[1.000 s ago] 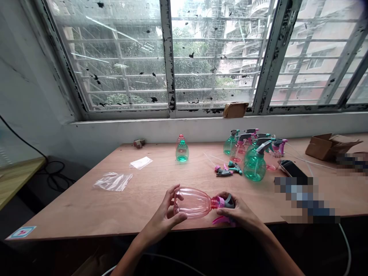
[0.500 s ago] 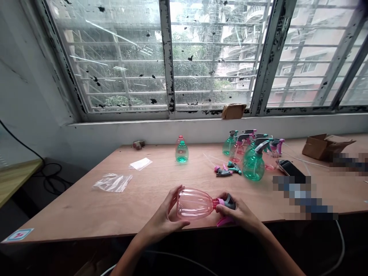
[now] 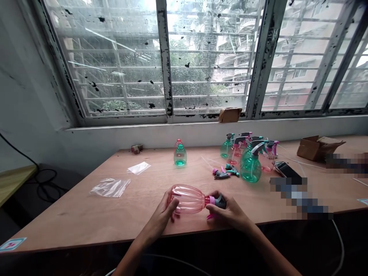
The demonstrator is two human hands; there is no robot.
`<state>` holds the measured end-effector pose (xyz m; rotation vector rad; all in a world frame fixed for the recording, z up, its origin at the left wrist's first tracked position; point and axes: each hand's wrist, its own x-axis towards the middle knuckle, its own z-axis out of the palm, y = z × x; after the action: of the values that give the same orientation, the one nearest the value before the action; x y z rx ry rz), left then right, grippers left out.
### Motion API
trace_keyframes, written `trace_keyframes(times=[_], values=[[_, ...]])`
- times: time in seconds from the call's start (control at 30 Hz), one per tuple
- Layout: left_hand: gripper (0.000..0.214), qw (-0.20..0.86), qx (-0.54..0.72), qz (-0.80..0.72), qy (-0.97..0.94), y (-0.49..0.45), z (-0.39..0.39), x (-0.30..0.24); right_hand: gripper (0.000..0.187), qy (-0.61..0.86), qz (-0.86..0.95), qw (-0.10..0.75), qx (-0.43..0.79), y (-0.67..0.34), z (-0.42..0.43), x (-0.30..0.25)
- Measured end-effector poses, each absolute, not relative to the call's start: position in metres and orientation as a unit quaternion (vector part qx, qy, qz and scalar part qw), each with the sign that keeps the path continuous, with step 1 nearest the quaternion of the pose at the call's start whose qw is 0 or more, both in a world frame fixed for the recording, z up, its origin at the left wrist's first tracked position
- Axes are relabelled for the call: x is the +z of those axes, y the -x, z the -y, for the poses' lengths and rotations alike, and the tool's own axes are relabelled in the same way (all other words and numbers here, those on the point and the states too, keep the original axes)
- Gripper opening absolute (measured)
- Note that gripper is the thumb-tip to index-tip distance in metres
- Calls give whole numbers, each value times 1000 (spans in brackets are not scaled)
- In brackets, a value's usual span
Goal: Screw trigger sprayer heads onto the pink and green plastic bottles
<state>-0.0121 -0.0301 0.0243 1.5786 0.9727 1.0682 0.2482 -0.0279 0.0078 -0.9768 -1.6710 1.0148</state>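
Observation:
A clear pink spray bottle lies sideways between my hands, just above the table's front part. Around its base end, my left hand is closed with the thumb on the near side. My right hand grips the spray head at the neck; it has a pink collar, a grey top and a pink trigger partly hidden by the fingers. Beyond them rest loose spray heads, one pink and grey, one green and grey. A green bottle without a head stands farther back, a pink one behind it.
Several green and pink spray bottles with heads stand at the back right. Beside them lie a phone and an open cardboard box. On the left are a plastic bag and white paper. The table's front edge is near my wrists.
My left fingers have closed around the bottle's base, where they were spread before. The bottle and both hands have shifted slightly left in view; the camera has turned a little.

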Motion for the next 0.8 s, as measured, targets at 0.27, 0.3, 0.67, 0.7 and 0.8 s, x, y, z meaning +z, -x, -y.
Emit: trace_keyframes(times=[0.27,0.3,0.67,0.7,0.8], values=[[92,525,403,-357,-659,16,41,29,37,383,608,480,503,-252,25,6],[91,520,403,-351,-667,16,41,29,37,382,609,476,508,-253,26,6],[100,555,426,-366,-614,13,31,22,39,396,614,465,499,-254,30,6],[99,540,421,-362,-633,13,32,22,38,392,610,472,502,-254,30,4],[97,491,420,-358,-674,13,37,23,35,387,603,481,505,-254,28,2]])
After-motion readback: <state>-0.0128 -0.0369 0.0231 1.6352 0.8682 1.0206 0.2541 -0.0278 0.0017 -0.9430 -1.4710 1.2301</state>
